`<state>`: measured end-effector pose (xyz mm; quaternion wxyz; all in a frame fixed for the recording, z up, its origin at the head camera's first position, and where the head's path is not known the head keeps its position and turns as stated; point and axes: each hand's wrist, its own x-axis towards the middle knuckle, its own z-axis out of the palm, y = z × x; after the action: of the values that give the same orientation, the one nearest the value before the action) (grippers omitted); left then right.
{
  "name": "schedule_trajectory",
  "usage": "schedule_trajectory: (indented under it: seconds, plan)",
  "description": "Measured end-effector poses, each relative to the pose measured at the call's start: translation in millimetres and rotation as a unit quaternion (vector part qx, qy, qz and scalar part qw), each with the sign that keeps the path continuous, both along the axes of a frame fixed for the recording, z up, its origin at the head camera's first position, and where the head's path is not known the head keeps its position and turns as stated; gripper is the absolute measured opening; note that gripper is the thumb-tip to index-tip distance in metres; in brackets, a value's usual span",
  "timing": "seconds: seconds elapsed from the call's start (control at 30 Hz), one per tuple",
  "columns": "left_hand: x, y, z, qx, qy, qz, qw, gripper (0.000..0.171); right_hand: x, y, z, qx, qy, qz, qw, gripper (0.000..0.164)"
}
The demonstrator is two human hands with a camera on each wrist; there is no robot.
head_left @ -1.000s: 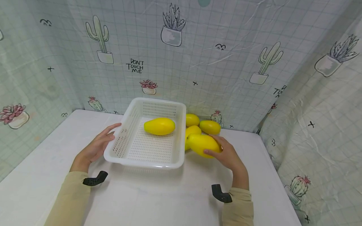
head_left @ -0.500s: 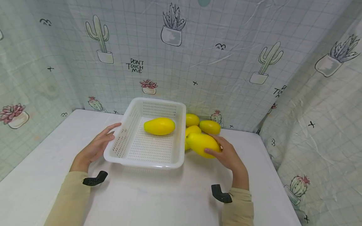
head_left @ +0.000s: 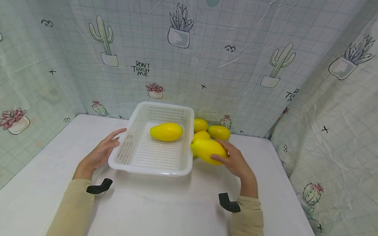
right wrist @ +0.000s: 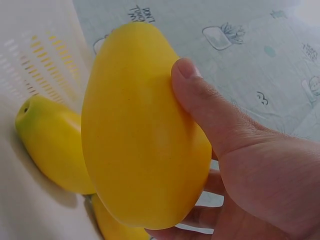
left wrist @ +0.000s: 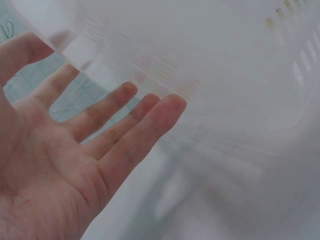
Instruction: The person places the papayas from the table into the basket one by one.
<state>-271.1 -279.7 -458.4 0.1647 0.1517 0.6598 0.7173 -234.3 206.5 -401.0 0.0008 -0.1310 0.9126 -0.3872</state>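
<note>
In the head view my right hand (head_left: 237, 162) grips a large yellow papaya (head_left: 207, 151) just right of the white basket (head_left: 160, 171). The right wrist view shows my thumb along one side of this papaya (right wrist: 142, 125) and fingers beneath it. The papaya's narrow end overlaps the basket's right rim in the head view. Inside the basket lies another yellow papaya (head_left: 166, 132), on its side. My left hand (head_left: 98, 155) is at the basket's left side, fingers extended and fingertips right at its wall (left wrist: 165, 65) in the left wrist view.
Several more yellow fruits sit behind the held papaya: one fruit (head_left: 202, 135) beside the basket wall, another fruit (head_left: 200, 125) farther back, and a third fruit (head_left: 219, 132) to the right. A cactus-printed cloth (head_left: 189, 72) hangs behind the white table (head_left: 165, 209).
My right hand has shifted slightly left with the papaya, bringing its tip up to the basket's right rim. The left hand and basket have stayed in place.
</note>
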Motion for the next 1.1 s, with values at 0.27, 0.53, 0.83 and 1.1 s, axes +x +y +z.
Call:
schedule_trajectory:
  seconds: [0.27, 0.53, 0.83, 1.1]
  plan:
    - [-1.0, 0, -1.3, -0.001, 0.001, 0.000, 1.0000, 0.052, -0.5, -3, -0.7, 0.004, 0.006, 0.005, 1.000, 0.066]
    - [-0.3, 0, -2.3, -0.004, 0.003, 0.000, 1.0000, 0.052, -0.3, -9, -0.9, 0.003, 0.012, 0.010, 1.000, 0.067]
    - [-0.9, 0, -3.4, -0.013, 0.004, 0.005, 0.9999, 0.051, 3.2, -14, 2.5, -0.001, 0.017, 0.010, 1.000, 0.067]
    - [-0.8, 0, -2.7, -0.011, 0.000, 0.006, 0.9999, 0.051, 4.8, -20, 6.0, -0.011, 0.016, 0.004, 1.000, 0.070]
